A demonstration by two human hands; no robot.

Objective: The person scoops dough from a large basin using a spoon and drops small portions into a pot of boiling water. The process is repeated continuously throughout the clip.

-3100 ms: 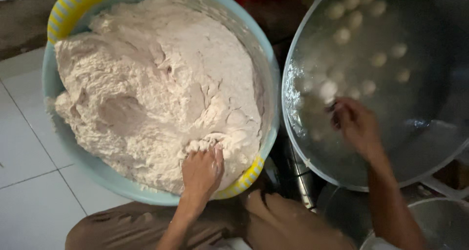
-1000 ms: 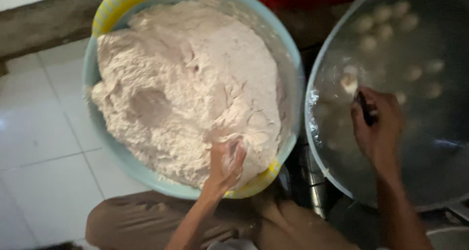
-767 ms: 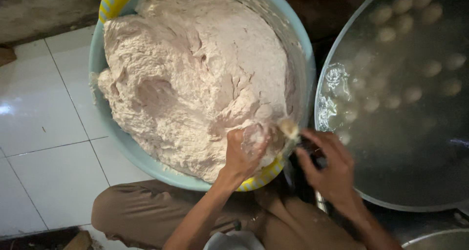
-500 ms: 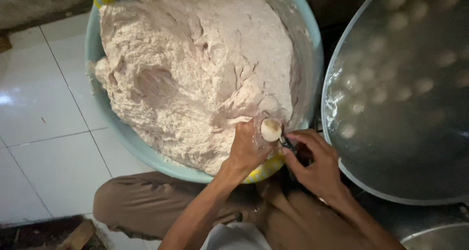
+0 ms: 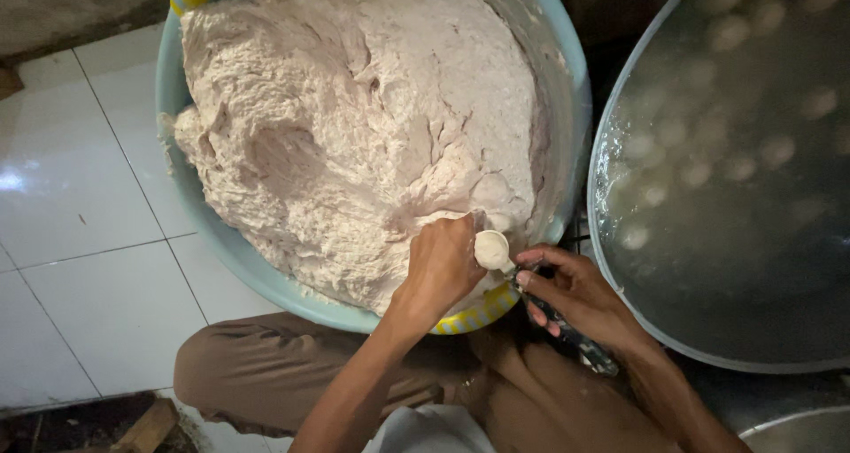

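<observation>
We saw the left hand (image 5: 443,267) fisted, squeezing a smooth pale dough ball (image 5: 491,249) at five o'clock of the light-blue plastic tub (image 5: 199,214) heaped with pinkish paste (image 5: 354,125), the right hand (image 5: 575,295) curled round a dark-handled spoon (image 5: 567,333) touching that ball, the big metal pot (image 5: 620,302) at three o'clock holding water with floating balls (image 5: 708,125).

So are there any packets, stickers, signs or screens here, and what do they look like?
None: no packet, sticker, sign or screen shows.
Round light-blue plastic basin, yellow-striped handles, left of centre, full of pale pinkish dough.
Big round metal pot, on the right, holding cloudy water with pale balls.
Left hand squeezes out a small white dough ball; right hand holds a spoon to it.
</observation>
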